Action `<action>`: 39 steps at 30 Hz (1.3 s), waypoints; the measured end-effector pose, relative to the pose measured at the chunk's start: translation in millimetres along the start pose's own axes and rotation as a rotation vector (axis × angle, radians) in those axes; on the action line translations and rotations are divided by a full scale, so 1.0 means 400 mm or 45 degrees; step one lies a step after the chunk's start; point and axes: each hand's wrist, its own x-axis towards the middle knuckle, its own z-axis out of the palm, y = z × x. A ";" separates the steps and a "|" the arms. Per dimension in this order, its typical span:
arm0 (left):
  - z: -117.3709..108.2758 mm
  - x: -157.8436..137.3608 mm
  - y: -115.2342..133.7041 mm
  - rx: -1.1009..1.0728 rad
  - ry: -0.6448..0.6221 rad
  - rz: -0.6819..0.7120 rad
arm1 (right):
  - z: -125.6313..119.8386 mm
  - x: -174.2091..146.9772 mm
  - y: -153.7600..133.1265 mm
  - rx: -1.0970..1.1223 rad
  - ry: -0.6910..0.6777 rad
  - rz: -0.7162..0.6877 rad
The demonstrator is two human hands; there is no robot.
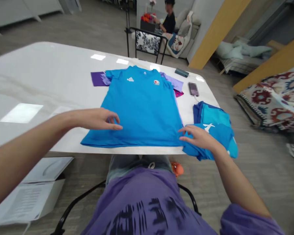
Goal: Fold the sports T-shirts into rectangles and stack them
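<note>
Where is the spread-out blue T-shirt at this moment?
In the head view, the blue T-shirt lies flat on the white table, hem close to the near edge, just left of the pile of blue clothes.

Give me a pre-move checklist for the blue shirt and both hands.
1. Blue shirt spread out, printed front up: ok.
2. Left hand holding nothing: ok.
3. Right hand holding nothing: ok.
4. Left fingers clear of the shirt: cannot tell; they overlap it in view.
5. No other cloth around the shirt: not ok; purple cloth and lilac cloth show beside its sleeves.
</note>
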 end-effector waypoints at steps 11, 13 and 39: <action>0.205 0.575 0.568 -0.314 0.206 0.744 | -0.123 -0.196 0.437 -0.121 0.698 0.763; 0.276 0.616 0.642 -0.312 0.155 0.776 | -0.110 -0.239 0.399 -0.142 0.654 0.751; 0.288 0.470 0.838 0.057 0.260 1.013 | 0.056 -0.444 0.095 -0.141 1.297 0.662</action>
